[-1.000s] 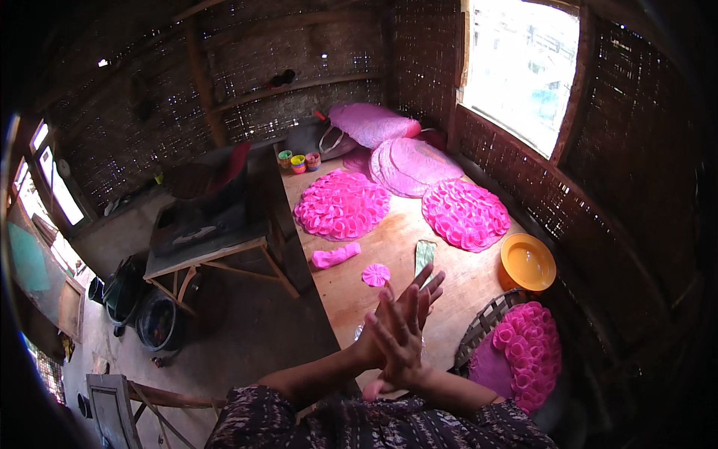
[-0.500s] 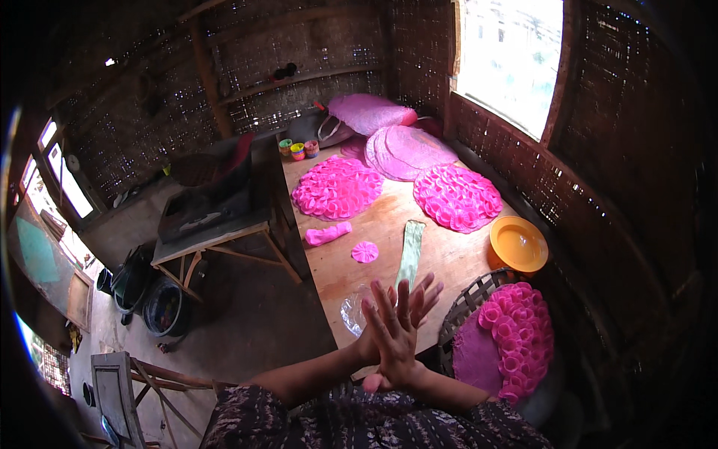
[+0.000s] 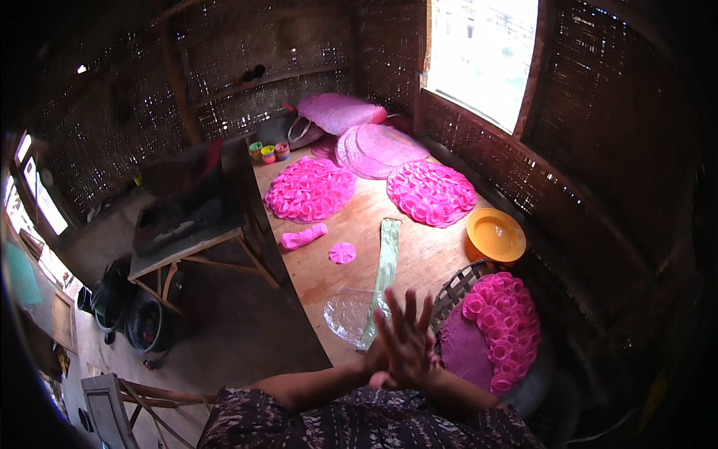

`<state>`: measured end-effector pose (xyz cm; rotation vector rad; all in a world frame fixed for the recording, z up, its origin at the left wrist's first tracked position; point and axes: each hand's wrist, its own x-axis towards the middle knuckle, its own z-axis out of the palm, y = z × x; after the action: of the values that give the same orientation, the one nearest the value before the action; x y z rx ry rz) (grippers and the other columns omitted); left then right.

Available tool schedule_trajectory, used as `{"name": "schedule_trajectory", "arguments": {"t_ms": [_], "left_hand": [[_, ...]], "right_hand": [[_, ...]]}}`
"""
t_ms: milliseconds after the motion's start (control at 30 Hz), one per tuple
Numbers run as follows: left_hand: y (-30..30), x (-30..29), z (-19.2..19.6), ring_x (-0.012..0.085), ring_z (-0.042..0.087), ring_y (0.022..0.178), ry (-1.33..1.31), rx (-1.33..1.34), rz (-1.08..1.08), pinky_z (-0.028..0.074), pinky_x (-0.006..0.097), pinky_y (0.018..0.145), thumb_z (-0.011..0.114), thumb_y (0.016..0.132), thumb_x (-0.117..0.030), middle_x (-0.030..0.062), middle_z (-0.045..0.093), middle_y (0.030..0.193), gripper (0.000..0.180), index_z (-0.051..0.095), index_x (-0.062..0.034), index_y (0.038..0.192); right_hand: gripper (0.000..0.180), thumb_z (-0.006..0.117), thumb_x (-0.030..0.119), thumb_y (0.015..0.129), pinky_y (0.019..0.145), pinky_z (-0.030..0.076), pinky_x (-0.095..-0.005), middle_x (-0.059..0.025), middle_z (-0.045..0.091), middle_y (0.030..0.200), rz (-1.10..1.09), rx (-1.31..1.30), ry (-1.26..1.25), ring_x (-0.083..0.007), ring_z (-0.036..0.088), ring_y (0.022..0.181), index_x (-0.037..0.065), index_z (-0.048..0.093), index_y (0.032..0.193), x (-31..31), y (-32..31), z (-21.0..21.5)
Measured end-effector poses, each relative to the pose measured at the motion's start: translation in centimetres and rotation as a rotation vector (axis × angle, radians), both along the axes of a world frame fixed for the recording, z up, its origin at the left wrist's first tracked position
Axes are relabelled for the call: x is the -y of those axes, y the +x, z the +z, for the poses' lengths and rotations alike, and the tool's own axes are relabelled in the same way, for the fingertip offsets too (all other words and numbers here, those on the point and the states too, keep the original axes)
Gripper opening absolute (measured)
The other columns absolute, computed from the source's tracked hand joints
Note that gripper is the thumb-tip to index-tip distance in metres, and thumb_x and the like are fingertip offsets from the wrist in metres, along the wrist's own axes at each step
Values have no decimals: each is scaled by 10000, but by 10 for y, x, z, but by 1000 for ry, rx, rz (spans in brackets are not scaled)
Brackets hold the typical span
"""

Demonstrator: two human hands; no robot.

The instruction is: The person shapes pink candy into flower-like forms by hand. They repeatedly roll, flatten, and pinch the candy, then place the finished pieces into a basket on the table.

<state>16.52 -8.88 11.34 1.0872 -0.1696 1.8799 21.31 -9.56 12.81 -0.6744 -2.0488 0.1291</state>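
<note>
Over the near edge of the table my two hands meet palm against palm, with nothing seen between them. My right hand [image 3: 406, 346] is in front, its fingers stretched and spread. Behind it my left hand [image 3: 376, 356] lies against it, its fingers mostly hidden. A long pale green cloth strip [image 3: 387, 258] and a clear plastic piece [image 3: 345, 316] lie just beyond them. Farther up are a small pink pleated round [image 3: 342, 253] and a rolled pink cloth [image 3: 304, 236]. Right of my hands, a pink mat partly covered with curled pink petals [image 3: 502, 325] rests on a dark woven basket [image 3: 452, 290].
On the wooden table [image 3: 314, 273] are two round pink petalled mats [image 3: 310, 188] [image 3: 431, 194], stacked flat pink rounds [image 3: 381, 148], an orange bowl [image 3: 496, 235] and small coloured cups [image 3: 268, 154]. A low dark table [image 3: 187, 251] and tubs [image 3: 147, 325] stand left. Woven walls enclose the right.
The view has shifted, so the scene sits farther left. My hands have moved closer to me, baring more of the green strip and plastic; the left fingers are now mostly behind the right hand.
</note>
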Motion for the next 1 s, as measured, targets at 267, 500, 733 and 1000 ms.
{"name": "schedule_trajectory", "arguments": {"t_ms": [267, 500, 733, 1000], "left_hand": [[-31, -8, -165, 256, 430, 1335, -240, -349, -185, 458, 369, 771, 420, 928, -648, 100, 174, 1589, 841, 103, -183, 1553], [-101, -21, -214, 222, 564, 1095, -782, 101, -871, 494, 395, 726, 371, 908, -716, 96, 438, 1414, 790, 285, -177, 1478], [-187, -62, -172, 304, 471, 1256, -866, 214, -795, 376, 506, 1056, 280, 935, -700, 102, 450, 1429, 754, 341, -161, 1459], [-223, -91, -165, 289, 356, 1360, -953, 302, -617, 290, 507, 1123, 294, 963, -644, 62, 318, 1534, 687, 307, -198, 1486]], "right_hand": [[955, 236, 738, 901, 1146, 43, -578, -309, 172, 1551, 154, -155, -230, -450, 62, 1467, -7, 276, 1496, 12, -29, -32], [901, 208, 712, 932, 1167, 131, -433, -205, 229, 1570, 64, -316, -745, -347, 194, 1457, 20, 266, 1505, -16, -97, -101], [551, 604, 408, 926, 1137, 265, -451, -248, 398, 1444, -408, -1, -641, -366, 357, 1369, 73, 533, 1357, -92, -31, -128], [211, 698, 201, 876, 864, 443, -415, -117, 632, 1085, -513, 180, -602, -215, 601, 1028, 53, 575, 963, -71, -32, -133]]}}
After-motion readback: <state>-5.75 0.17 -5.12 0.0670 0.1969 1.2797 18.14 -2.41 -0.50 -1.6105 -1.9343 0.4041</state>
